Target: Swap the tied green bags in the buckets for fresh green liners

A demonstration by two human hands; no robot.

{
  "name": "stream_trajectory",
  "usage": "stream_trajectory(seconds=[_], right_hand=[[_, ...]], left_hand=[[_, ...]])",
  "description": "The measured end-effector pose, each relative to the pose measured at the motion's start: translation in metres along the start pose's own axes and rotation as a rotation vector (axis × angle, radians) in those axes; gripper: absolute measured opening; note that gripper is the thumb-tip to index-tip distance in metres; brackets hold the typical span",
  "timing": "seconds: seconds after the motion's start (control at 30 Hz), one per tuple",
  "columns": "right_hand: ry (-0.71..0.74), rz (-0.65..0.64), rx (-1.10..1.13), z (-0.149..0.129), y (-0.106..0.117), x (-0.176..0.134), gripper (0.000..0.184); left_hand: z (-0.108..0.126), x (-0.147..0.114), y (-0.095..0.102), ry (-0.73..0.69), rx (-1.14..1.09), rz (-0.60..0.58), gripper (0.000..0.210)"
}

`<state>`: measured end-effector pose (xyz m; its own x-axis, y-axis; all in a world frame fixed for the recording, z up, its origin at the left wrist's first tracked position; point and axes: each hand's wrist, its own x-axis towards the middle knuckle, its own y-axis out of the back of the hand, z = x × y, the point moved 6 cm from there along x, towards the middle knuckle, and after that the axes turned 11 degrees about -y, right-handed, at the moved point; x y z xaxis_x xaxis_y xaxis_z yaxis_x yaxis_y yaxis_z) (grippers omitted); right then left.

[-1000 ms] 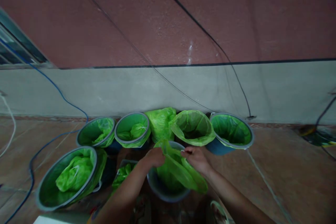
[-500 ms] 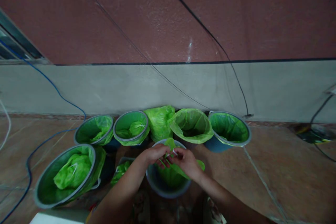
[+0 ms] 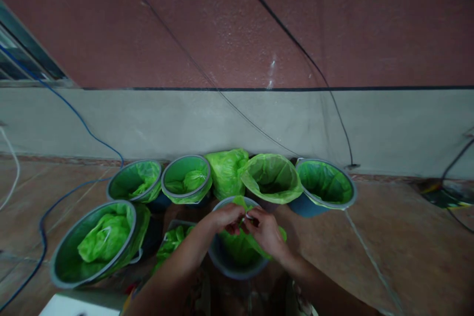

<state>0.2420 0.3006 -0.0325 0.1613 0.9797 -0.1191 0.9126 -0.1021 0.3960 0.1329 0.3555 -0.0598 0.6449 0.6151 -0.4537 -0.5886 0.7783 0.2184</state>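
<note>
My left hand [image 3: 229, 216] and my right hand [image 3: 267, 232] meet over a grey bucket [image 3: 237, 272] in front of me. The fingers of both are closed in a pinch around a thin white tie [image 3: 247, 216] at the gathered neck of a green plastic bag [image 3: 240, 247]. The bag's lower part hangs inside the bucket, and a loose flap of it sticks out beneath my right hand. My fingertips partly hide the tie.
Green-lined buckets stand around: a large one [image 3: 56, 270] at left, others [image 3: 111, 192] [image 3: 186, 157] [image 3: 272, 192] [image 3: 326, 206] along the wall. A filled green bag [image 3: 228, 173] stands among them. A blue hose [image 3: 42, 237] crosses the tiled floor; cables [image 3: 342, 131] hang down the wall.
My hands stay together at the bag's neck, their fingers shifted slightly around the white tie. The whole view has moved a little.
</note>
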Motion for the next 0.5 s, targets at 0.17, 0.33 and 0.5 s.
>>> stream_trajectory(seconds=[0.17, 0.33, 0.5], right_hand=[[-0.323, -0.293, 0.725, -0.016, 0.018, 0.003, 0.022], [-0.277, -0.358, 1.07, -0.035, 0.052, 0.007, 0.03], [-0.305, -0.292, 1.059, -0.031, 0.049, 0.012, 0.032]], left_hand=[[0.029, -0.013, 0.048, -0.116, 0.249, 0.345, 0.032], [0.067, -0.029, 0.041, -0.487, 0.157, 0.231, 0.034], [0.074, -0.026, -0.007, -0.641, 0.207, 0.029, 0.026]])
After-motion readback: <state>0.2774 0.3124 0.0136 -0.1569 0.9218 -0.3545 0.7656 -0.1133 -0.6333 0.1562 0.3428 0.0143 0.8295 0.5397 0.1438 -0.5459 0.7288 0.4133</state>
